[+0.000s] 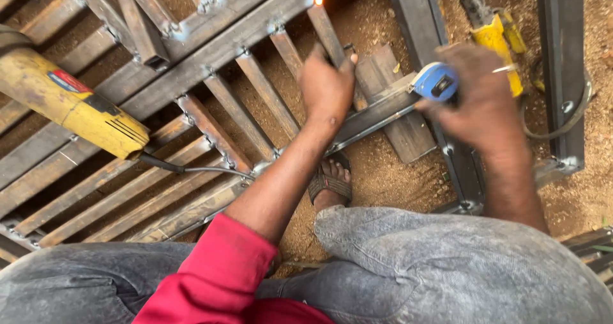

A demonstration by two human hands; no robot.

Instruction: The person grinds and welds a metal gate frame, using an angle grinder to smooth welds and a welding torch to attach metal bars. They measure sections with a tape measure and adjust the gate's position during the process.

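Done: many slats [239, 110] sit joined to the rail [211, 59] of the frame; one joint [318, 0] glows orange.
Left: the near slat ends look loose, I think.
Tape: blue, over a dark bar [424, 36].
Right hand [488, 103]: wrapped round the tape [436, 81].
Left hand [327, 87]: reaching out, fingers bent, pressing a slat, holding nothing.

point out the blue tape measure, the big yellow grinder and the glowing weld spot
blue tape measure [436, 81], head view, on its round case
yellow grinder [67, 103], head view, mid body
glowing weld spot [318, 0], head view, on the orange glow
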